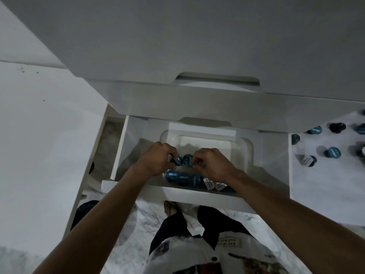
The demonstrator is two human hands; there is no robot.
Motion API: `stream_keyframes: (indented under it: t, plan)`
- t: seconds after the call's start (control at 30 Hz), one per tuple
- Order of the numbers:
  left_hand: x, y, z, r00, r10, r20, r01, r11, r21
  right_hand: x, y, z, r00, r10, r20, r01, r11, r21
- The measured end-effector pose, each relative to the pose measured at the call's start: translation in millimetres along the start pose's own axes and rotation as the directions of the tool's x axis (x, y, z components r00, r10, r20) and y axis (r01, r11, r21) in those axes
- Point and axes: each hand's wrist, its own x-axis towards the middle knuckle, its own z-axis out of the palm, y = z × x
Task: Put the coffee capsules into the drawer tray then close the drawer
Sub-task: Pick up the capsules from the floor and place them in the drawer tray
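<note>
Left hand: your left hand (158, 159) is low inside the open white drawer (197, 196), fingers curled and pinching a small round blue coffee capsule (178, 160) at its left side.
Right hand: your right hand (213, 165) sits just beside it, fingertips pinching a second blue capsule (188, 160) at its right edge; the two capsules touch or nearly touch between your hands.
Key relation: both held capsules lie over the near half of the clear plastic tray (247, 149), just behind the row of blue capsules (182, 177) already lined along the tray's near wall. The open slot is directly below your fingertips, so I judge the coming move is a short drop, not a reach.
Axis: the printed lids face up and toward you; the capsules look tipped on their sides rather than standing.
Pose: both forearms come in from the near edge, converging, wrists bent down, knuckles up.
Tray: its far half is bare.
Remaining stock: loose blue and dark capsules (332, 152) lie on the white counter (325, 184) to your right, well apart from the drawer; your right hand is nearer them.
Progress: part filled; the drawer is not yet closed.
</note>
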Motion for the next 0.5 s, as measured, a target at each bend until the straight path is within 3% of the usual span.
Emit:
stream_keyframes:
  t: [0.5]
  plan:
    - [5.9, -10.3, 3.1, 1.000, 0.011, 0.025, -0.013, 0.997, 0.080, 5.7, -3.9, 1.9, 0.997, 0.026, 0.071, -0.025, 1.000, -0.011]
